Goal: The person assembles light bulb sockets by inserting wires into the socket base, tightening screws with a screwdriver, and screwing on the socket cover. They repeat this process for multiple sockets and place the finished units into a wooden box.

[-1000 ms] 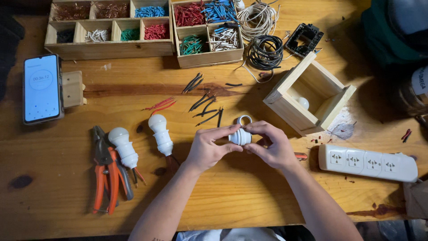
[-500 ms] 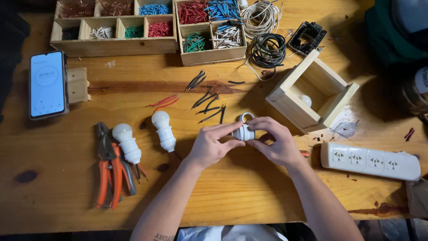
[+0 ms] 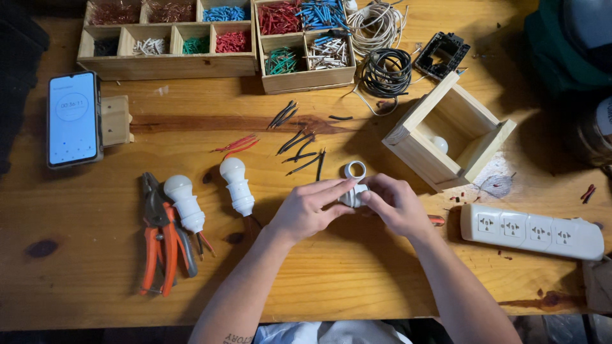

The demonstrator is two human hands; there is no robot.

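Both hands meet over the middle of the wooden table (image 3: 95,280). My left hand (image 3: 309,209) and my right hand (image 3: 396,205) pinch a small white lamp socket (image 3: 352,195) between their fingertips. A white ring (image 3: 355,170) lies on the table just beyond the fingers. Two white bulbs in sockets lie to the left: one (image 3: 236,185) close to my left hand, another (image 3: 184,203) resting on orange-handled pliers (image 3: 160,239). Short black wire pieces (image 3: 305,153) and red wire pieces (image 3: 236,144) are scattered beyond the hands.
Wooden trays (image 3: 167,66) of sorted coloured wire bits stand at the far edge, beside coils of black cable (image 3: 386,71) and pale cable (image 3: 376,20). An open wooden box (image 3: 415,153) with a bulb inside stands to the right. A white power strip (image 3: 531,230) lies at right; a phone (image 3: 73,118) at left.
Both hands have stayed together on the white socket, turning it slightly between the fingertips. The view has shifted a little; nothing else has moved.
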